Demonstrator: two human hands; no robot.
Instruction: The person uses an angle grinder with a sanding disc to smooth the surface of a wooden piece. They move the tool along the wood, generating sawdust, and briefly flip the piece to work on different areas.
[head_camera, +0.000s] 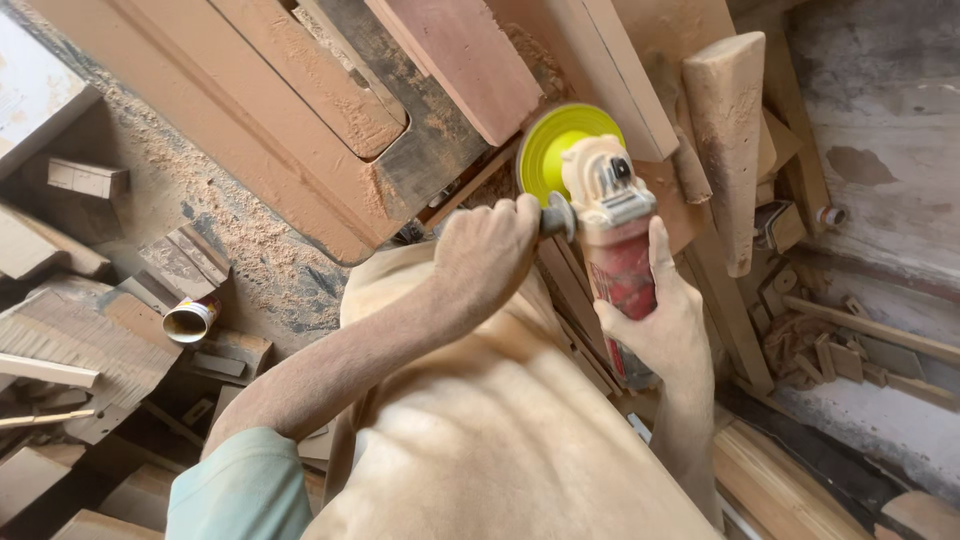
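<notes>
Fingers of the left hand (487, 252) are clenching the side handle (556, 216) of an angle grinder (612, 235), while the right hand (662, 325) is gripping its red body. Its yellow-green disc (553, 140) is sitting at the far end, near dusty wooden boards (330, 110).

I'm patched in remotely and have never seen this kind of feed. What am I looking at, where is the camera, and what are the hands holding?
This is one picture from a camera on a person's head, looking down at their own arms. There is no machine arm, only two bare hands. The left hand closes around the side handle of an angle grinder; the right hand wraps its red body. The grinder's yellow-green disc faces reddish wooden boards coated in sawdust. Offcuts lie all around, and a small tin can lies on its side at the left.
</notes>
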